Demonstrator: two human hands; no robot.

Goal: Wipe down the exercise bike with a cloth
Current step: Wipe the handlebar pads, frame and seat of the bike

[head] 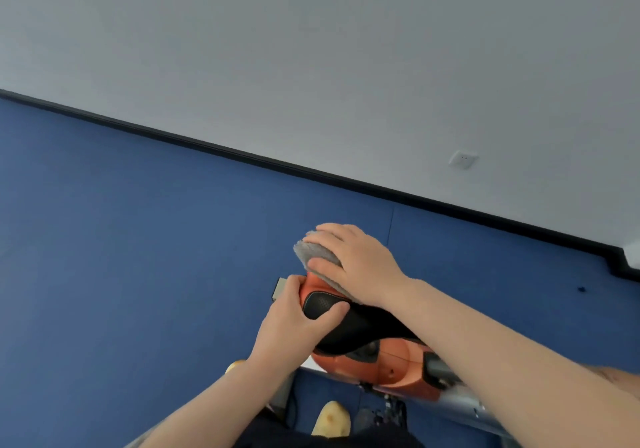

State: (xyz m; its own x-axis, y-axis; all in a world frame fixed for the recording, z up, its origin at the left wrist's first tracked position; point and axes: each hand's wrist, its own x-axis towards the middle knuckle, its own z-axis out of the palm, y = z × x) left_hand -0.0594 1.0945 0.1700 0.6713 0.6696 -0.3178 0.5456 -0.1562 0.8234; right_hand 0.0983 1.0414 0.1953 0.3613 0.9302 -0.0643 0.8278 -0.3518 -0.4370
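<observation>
Nearest, at 6 o'clock by the bottom edge: a yellow slipper (331, 421) on the blue floor (138, 240), w/ dark trousers just beside it. At 5 o'clock the bike's orange body (398, 364) w/ a grey frame tube (460, 401) running off toward 4.

Centre frame: the exercise bike seat (349, 323), black w/ orange trim, nose pointing toward 11 o'clock. Left hand (298, 319) comes up from 7 o'clock and grips the seat's left side, thumb curled over the black top, fingers wrapped round the edge. A small grey block shows just past its fingertips; can't tell what it is.

Just beyond, at the seat's tip: grey cloth (317, 252), folded, under the right hand (349, 260). That hand enters from 4 o'clock, lies spread palm-down w/ fingers fairly straight, pressing the cloth onto the orange nose.

Further out, 12 to 3 o'clock: black skirting (346, 179) crossing diagonally, grey-white wall (311, 49) above, a white socket (463, 159) at 2 o'clock.
</observation>
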